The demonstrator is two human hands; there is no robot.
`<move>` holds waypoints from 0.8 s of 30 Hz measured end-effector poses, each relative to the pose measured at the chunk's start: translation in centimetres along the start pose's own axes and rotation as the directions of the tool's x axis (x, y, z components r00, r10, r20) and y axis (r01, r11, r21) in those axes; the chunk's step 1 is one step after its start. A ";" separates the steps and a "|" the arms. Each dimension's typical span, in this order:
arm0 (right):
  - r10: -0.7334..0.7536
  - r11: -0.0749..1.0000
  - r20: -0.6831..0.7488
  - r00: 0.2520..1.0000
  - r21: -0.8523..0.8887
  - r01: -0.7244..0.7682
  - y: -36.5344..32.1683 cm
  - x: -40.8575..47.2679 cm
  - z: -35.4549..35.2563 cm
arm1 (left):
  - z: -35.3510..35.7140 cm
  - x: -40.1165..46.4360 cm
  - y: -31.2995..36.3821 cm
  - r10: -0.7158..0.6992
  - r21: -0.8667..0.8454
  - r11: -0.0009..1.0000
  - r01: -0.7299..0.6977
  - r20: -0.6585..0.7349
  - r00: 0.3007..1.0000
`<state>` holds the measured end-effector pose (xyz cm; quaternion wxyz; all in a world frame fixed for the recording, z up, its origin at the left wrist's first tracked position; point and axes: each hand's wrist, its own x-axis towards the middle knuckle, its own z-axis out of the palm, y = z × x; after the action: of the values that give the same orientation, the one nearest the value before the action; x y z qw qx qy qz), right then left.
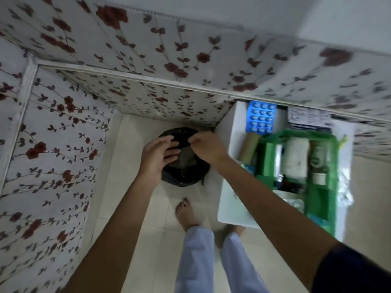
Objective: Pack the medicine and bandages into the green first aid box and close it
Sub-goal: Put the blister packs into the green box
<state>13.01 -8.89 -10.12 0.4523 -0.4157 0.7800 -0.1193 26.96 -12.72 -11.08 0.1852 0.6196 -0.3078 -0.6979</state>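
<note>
The green first aid box (pixel 332 166) lies open on a white table (pixel 229 193) at the right. Inside it are a white bandage roll (pixel 295 157), a tape roll (pixel 317 159) and a small bottle (pixel 319 178). A blue blister pack (pixel 261 117), a brown roll (pixel 249 149) and a printed medicine box (pixel 309 119) lie beside the box. Both hands are away from the box, over a bin lined with a black bag (pixel 184 176) on the floor. My left hand (pixel 157 159) hovers with fingers spread. My right hand (pixel 208 148) is pinched at the bag's far rim.
Floral-patterned panels (pixel 53 144) enclose the left and back sides. The floor is pale tile. My bare feet (pixel 187 213) and light trouser legs stand just in front of the bin, next to the table's near corner.
</note>
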 end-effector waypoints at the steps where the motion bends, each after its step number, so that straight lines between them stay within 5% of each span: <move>1: -0.003 0.991 -0.022 1.000 0.132 0.006 0.3 -2.5 -1.5 | 1.2 -2.1 0.7 0.047 -0.040 0.998 -0.048 -0.002 0.999; 5: -0.048 0.834 -0.079 0.996 0.545 0.084 2.0 -11.6 -7.0 | 6.0 -9.9 1.7 0.172 -0.103 0.979 -0.174 -0.031 0.985; 11: 0.142 0.680 -0.223 0.964 0.730 0.068 10.7 -20.1 -14.6 | 13.1 -16.8 -1.8 0.172 -0.047 0.984 -0.170 0.040 0.984; 18: 0.399 0.770 -0.355 0.845 0.630 -0.099 19.9 -21.8 -17.7 | 14.7 -15.5 -6.2 0.210 0.208 0.960 -0.187 -0.094 0.973; 21: 0.540 0.816 -0.383 0.750 0.455 -0.356 23.5 -21.6 -16.8 | 14.7 -12.5 -7.5 0.224 0.502 0.857 -0.120 -0.152 0.963; 24: 0.641 0.768 -0.245 0.727 0.205 -0.607 26.6 -21.1 -14.5 | 14.8 -10.2 -8.6 0.185 0.659 0.751 -0.033 -0.162 0.969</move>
<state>-7.83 20.99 -4.09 0.3639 -0.0801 0.9257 -0.0649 15.16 3.13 -8.42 0.0314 0.6983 -0.5450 -0.4631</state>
